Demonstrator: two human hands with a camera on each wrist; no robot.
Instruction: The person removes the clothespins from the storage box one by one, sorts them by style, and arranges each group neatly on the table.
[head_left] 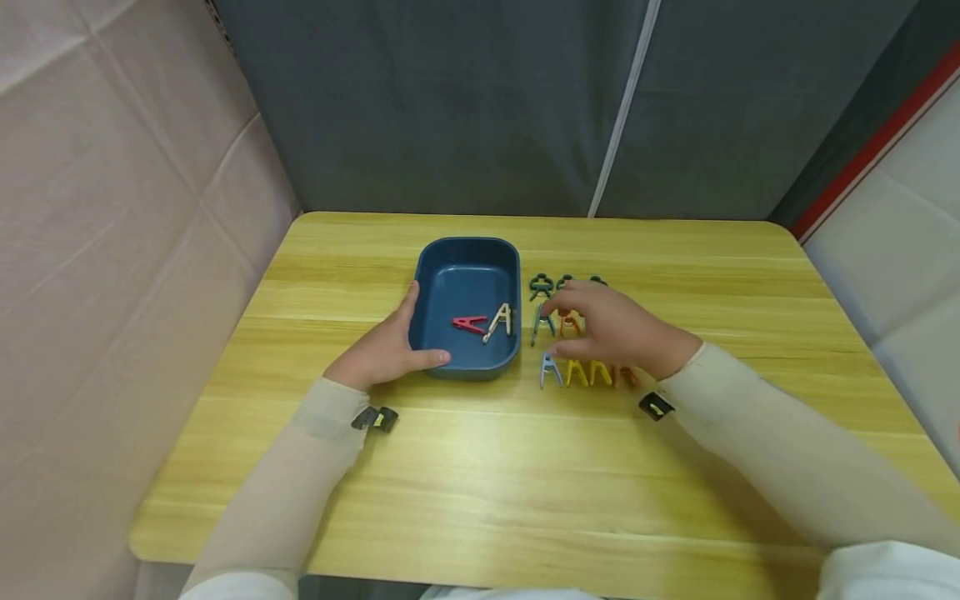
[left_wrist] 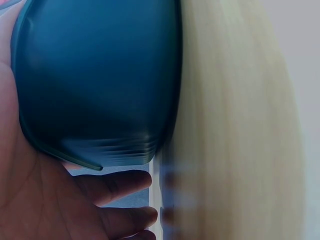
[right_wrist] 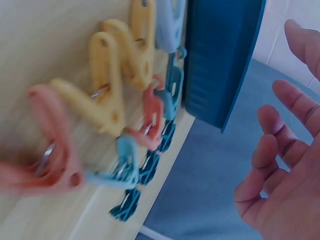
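Nearest the person, two beige sleeves [head_left: 315,442] cross the front of a pale wooden table [head_left: 480,492], each with a small dark clip at the wrist. Just beyond the right sleeve lies a row of clothes pegs: one light blue peg [head_left: 550,370] at the left end, then yellow pegs [head_left: 588,372] and a pinkish one partly hidden by the wrist. The left hand [head_left: 386,350] rests against the near left corner of a blue tray [head_left: 431,275], thumb laid along the near wall and fingers up the left side; the left wrist view shows the palm against the tray's outer wall with the fingers relaxed and straight, not curled round it. The right hand [head_left: 611,329] hovers above the middle row of pegs, just right of the tray, fingers spread and apart, holding nothing; the right wrist view confirms an empty palm. Under its fingertips sit a blue peg [head_left: 542,321] and an orange peg [head_left: 570,321], no contact discernible. Inside the tray lie a red peg [head_left: 471,324] and a cream peg [head_left: 500,320], touching at the near right. Further back stands a row of dark teal pegs [head_left: 542,286], then a grey curtain [head_left: 480,100]
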